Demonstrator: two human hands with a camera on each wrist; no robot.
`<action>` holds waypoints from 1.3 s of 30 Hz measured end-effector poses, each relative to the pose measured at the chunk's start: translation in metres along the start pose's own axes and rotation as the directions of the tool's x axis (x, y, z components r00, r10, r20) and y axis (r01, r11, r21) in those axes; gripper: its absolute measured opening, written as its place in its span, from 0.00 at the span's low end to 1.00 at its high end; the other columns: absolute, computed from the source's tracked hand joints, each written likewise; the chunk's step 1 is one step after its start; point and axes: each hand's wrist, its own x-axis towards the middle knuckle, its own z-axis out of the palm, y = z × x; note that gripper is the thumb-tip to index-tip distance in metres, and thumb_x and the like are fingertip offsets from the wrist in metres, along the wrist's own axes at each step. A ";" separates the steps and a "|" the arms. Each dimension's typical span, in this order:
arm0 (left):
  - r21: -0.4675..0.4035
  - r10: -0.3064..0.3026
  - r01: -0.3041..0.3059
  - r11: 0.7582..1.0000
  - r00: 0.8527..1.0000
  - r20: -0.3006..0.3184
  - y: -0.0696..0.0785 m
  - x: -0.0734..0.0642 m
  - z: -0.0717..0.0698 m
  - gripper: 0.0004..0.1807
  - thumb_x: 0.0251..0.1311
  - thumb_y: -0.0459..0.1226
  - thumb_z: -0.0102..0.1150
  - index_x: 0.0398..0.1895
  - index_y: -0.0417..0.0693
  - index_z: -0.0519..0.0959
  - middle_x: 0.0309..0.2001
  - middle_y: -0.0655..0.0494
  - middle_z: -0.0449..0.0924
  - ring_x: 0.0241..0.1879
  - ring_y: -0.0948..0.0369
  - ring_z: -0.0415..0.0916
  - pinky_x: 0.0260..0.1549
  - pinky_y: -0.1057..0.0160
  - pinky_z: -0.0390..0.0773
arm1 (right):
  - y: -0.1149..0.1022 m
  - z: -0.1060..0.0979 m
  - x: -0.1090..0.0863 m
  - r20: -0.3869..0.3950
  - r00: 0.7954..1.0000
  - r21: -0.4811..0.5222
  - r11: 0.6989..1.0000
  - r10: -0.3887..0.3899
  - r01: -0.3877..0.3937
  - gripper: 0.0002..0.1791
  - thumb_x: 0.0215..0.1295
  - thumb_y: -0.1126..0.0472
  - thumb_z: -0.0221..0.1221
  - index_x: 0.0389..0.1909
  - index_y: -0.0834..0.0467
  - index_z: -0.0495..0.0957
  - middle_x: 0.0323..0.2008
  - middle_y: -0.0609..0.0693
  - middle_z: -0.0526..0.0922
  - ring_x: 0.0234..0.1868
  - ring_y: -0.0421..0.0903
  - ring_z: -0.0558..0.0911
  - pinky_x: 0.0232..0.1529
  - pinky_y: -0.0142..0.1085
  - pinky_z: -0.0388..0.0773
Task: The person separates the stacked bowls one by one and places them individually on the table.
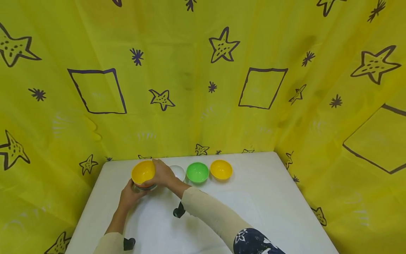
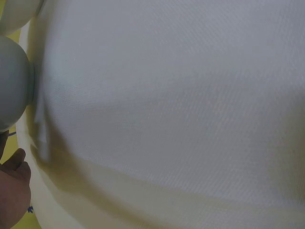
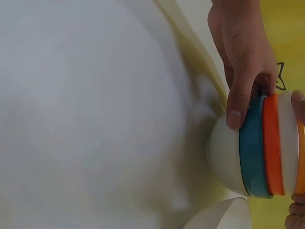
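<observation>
- The pile of bowls point(image 3: 255, 157) is on the far left part of the white table point(image 1: 253, 201), at about ten o'clock from the table's middle.
- From below to the top there are a lowest white bowl point(image 3: 223, 155), a blue bowl point(image 3: 252, 162), an orange bowl point(image 3: 273, 148), an upper white bowl point(image 3: 288, 148) and a top yellow bowl point(image 1: 142, 171).
- The left hand point(image 1: 130, 195) is at seven o'clock of the pile; its thumb and fingers are curved around the low part, with the thumb over the lowest white bowl and the blue rim.
- The right hand point(image 1: 162, 174) is at three o'clock and grips the top yellow bowl near the rim.
- Towards three o'clock stand, in a row, a single white bowl point(image 1: 178, 172), a green bowl point(image 1: 198, 173) and another yellow bowl point(image 1: 221, 170).
- Whether the pile rests fully on the table I cannot tell, because the hands and the shadow hide its foot.
- In my judgement, the step is to steady the pile: the left hand should hold low and firmly, the right should keep the rims level without squeezing, and its wrist should stay away from the single white bowl.
</observation>
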 end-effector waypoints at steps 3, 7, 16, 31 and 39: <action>-0.004 0.004 -0.004 1.000 1.000 -0.004 0.000 0.000 0.001 0.52 0.57 0.41 0.79 0.77 0.30 0.58 0.76 0.27 0.59 0.76 0.32 0.54 0.75 0.34 0.54 | 0.001 -0.001 0.000 0.006 1.000 0.000 1.000 0.005 -0.005 0.53 0.46 0.40 0.81 0.71 0.57 0.72 0.57 0.47 0.81 0.52 0.40 0.79 0.50 0.29 0.79; -0.005 0.004 -0.004 1.000 1.000 -0.002 0.001 0.001 0.002 0.52 0.57 0.41 0.79 0.77 0.30 0.58 0.76 0.27 0.59 0.77 0.32 0.53 0.76 0.34 0.52 | 0.001 -0.002 0.001 0.017 1.000 -0.004 1.000 0.023 -0.023 0.54 0.46 0.40 0.81 0.72 0.59 0.70 0.56 0.47 0.82 0.51 0.41 0.80 0.50 0.29 0.79; 0.005 -0.006 0.006 1.000 1.000 0.016 0.000 0.005 -0.001 0.55 0.56 0.44 0.80 0.79 0.32 0.57 0.78 0.28 0.57 0.78 0.33 0.51 0.76 0.33 0.50 | 0.000 -0.004 0.003 -0.014 0.999 0.076 0.996 0.037 -0.036 0.47 0.46 0.44 0.83 0.65 0.58 0.74 0.51 0.47 0.84 0.46 0.39 0.82 0.47 0.27 0.80; 0.012 -0.018 0.017 1.000 1.000 0.026 -0.002 0.006 -0.002 0.57 0.56 0.46 0.81 0.80 0.34 0.56 0.78 0.29 0.56 0.78 0.33 0.49 0.76 0.32 0.49 | -0.001 -0.005 0.005 -0.033 0.998 0.056 0.997 0.058 -0.056 0.49 0.45 0.39 0.83 0.65 0.57 0.75 0.50 0.46 0.86 0.45 0.39 0.83 0.45 0.26 0.80; 0.019 0.005 -0.005 1.000 1.000 0.023 0.000 0.003 -0.001 0.55 0.57 0.44 0.79 0.80 0.32 0.56 0.77 0.28 0.57 0.78 0.31 0.49 0.75 0.30 0.48 | -0.005 -0.011 0.001 -0.074 0.997 0.118 0.993 0.038 -0.029 0.47 0.46 0.42 0.83 0.66 0.56 0.75 0.49 0.45 0.86 0.44 0.37 0.83 0.44 0.24 0.80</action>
